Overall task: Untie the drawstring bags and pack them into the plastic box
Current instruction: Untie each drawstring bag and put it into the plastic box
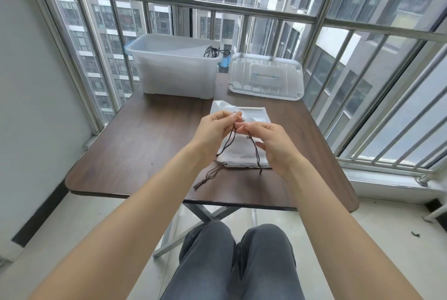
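pinching drawstring (254, 147), both hands, seemingly knotted.

Person seen from a head-worn camera: both forearms are bare to the edge of the picture, with no sleeve visible. The left hand (215, 128) and right hand (273, 145) are bare, with no gloves and no rings or watch to be seen; the fingernails are short and unpainted. The legs are clad in grey trousers (232, 263) of a denim-like cloth, creased at the knees.
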The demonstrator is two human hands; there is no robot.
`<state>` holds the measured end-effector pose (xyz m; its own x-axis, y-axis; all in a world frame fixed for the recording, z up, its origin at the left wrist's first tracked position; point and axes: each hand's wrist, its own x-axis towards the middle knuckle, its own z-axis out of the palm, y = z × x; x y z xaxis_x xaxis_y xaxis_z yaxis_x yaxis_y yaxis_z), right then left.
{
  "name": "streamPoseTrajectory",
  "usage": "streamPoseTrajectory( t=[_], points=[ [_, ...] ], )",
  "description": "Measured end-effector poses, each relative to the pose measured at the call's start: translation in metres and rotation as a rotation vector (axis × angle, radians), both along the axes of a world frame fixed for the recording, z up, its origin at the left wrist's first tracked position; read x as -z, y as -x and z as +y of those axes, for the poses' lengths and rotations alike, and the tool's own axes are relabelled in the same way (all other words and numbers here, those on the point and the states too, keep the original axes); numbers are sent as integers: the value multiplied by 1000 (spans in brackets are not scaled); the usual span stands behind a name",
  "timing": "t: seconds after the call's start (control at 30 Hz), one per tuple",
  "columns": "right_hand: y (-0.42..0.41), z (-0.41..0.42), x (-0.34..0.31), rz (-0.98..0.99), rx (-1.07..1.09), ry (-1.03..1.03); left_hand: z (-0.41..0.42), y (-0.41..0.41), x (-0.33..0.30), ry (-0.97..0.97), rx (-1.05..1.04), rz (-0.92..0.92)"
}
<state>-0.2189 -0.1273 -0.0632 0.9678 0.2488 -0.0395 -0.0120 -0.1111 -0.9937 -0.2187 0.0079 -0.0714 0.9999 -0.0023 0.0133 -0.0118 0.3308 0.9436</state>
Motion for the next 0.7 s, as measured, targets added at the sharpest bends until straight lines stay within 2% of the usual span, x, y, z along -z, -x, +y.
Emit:
streamPoseTrajectory(
  t=[0.23, 0.3, 0.43, 0.57, 0.63, 0.7],
  points=[
    [2, 6, 3, 143, -158, -325, -7, -2, 1, 32, -10, -26],
    [2, 7, 6, 137, -172, -311, -9, -2, -2, 36, -36, -15],
    [2, 4, 8, -62, -129, 14, -9, 0, -4, 200, -48, 32],
    [-1, -3, 8, -485, 57, 610, -4, 3, 0, 110, -54, 63],
    [-3, -9, 7, -669, 104, 720, -2, 4, 0, 49, -13, 96],
    [-9, -15, 7, -821, 63, 802, 0, 5, -1, -27, 41, 136]
  ],
)
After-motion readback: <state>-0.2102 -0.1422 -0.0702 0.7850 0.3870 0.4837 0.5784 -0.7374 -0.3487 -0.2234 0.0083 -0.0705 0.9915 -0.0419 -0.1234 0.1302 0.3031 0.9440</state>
